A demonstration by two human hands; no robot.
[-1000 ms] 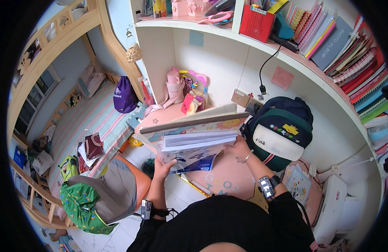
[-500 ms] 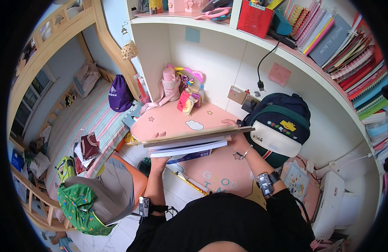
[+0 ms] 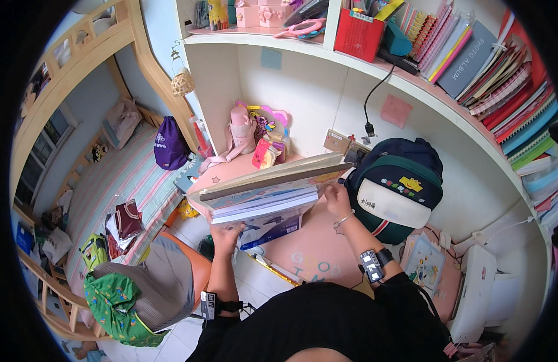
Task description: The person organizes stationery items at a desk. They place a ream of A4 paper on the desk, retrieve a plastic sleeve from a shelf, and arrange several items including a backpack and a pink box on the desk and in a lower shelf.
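Observation:
A stack of books [image 3: 264, 208] is held tilted above the pink desk, with the page edges facing me. A large, thin book with a pale cover [image 3: 267, 175] lies at the top, and a blue-covered book [image 3: 271, 231] faces down at the bottom. My left hand [image 3: 226, 235] grips the lower left end of the stack, its fingers partly hidden underneath. At the right end, my right hand [image 3: 338, 202] is closed at the edge of the large book; its fingertips are partly hidden.
A dark blue and green backpack [image 3: 405, 166] stands right of the stack. A pink bottle [image 3: 241, 130] and small toys sit on the desk [image 3: 315, 256] behind it. A printer [image 3: 475, 289] is at the right. A chair [image 3: 191, 259] stands left, beside a bed [image 3: 110, 172].
The stack has tilted so its blue underside shows more, and the large top book's right end has risen. My right hand has shifted slightly down and toward me.

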